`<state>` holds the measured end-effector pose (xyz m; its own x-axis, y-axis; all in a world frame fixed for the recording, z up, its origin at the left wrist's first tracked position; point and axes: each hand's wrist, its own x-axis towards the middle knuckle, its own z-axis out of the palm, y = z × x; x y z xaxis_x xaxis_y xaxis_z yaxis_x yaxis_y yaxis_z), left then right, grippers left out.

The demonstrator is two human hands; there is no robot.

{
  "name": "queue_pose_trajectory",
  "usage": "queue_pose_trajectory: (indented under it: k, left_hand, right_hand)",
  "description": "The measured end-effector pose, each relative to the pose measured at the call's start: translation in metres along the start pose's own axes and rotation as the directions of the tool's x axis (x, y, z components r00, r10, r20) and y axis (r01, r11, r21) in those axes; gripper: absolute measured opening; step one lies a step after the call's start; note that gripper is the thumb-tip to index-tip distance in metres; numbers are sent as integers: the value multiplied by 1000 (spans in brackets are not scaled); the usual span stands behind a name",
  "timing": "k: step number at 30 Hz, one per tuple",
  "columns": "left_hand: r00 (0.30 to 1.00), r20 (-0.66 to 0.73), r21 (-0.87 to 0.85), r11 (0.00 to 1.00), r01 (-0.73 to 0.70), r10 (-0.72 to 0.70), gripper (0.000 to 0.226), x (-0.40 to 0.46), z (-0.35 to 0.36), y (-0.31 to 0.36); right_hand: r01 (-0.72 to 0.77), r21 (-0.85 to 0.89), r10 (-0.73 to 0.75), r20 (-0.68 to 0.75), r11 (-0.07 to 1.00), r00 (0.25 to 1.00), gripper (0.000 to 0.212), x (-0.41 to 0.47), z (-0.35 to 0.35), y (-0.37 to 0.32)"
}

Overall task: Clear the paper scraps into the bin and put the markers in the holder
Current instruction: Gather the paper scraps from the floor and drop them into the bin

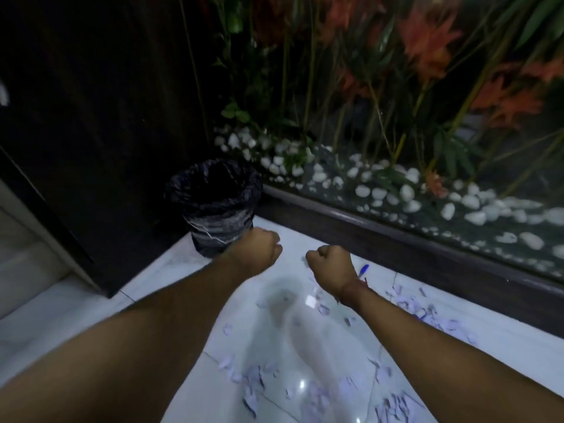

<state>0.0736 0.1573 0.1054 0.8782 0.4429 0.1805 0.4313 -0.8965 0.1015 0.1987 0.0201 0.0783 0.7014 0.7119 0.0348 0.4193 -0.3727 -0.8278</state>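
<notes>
Head cam, dim light, some motion blur. Both forearms extended fwd over white glossy tile floor (305, 248). L hand (258, 250) is curled into a fist, knuckles up, held just in front of the bin (213, 206); whether anything is inside the fist can't be told from this angle. R hand (331, 265) also curled tight, a small pale bit shows at the finger edge, prob. paper but too blurred to confirm. Red thread (363, 282) on R wrist. Bin = small round basket w/ black plastic liner, upright, standing on the floor in the corner against a dark wood panel (91, 117), its mouth dark, contents not visible. Paper scraps (253, 383) = many small pale-lilac torn bits scattered on the tiles, mostly under and betw. the forearms and in a denser patch to the right near the dark kerb (427, 254). One blue marker (363, 269) lies on the floor just beyond R wrist, partly hidden by it. Behind kerb: bed of white pebbles (406, 193) w/ green stems and orange flowers (427, 41). Holder not in view.
</notes>
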Motion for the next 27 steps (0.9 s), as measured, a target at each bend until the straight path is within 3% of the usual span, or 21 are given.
queue_pose_trajectory:
  k: [4, 8, 14, 17, 21, 23, 27]
  left_hand:
    - [992, -66, -13, 994, 108, -108, 25, 32, -77, -42]
    - [963, -142, -99, 971, 217, -230, 32, 46, -114, -82]
    - [906, -224, -225, 924, 310, -359, 39, 63, -117, -140]
    - [856, -254, -426, 847, 319, -450, 38, 74, -111, -164]
    - [787, -219, -666, 678, 312, -577, 33, 86, -97, -183]
    - [758, -184, -735, 599, 317, -626, 34, 93, -90, -188]
    - [730, -144, -761, 546, 350, -668, 38, 104, -74, -204]
  right_hand:
    - [25, 143, -21, -27, 989, 999, 37, 28, -2, -51]
    - [-24, 276, 21, 13, 961, 1000, 34, 49, -2, -93]
    - [-48, 400, 78, -60, 915, 995, 31, 98, 35, -143]
    - [-59, 324, 85, -65, 944, 994, 32, 126, 61, -164]
    - [-80, 398, 107, -46, 914, 993, 44, 160, 92, -194]
    - [-94, 446, 135, -62, 890, 989, 42, 169, 104, -208]
    - [-79, 455, 146, -114, 887, 983, 34, 187, 128, -215]
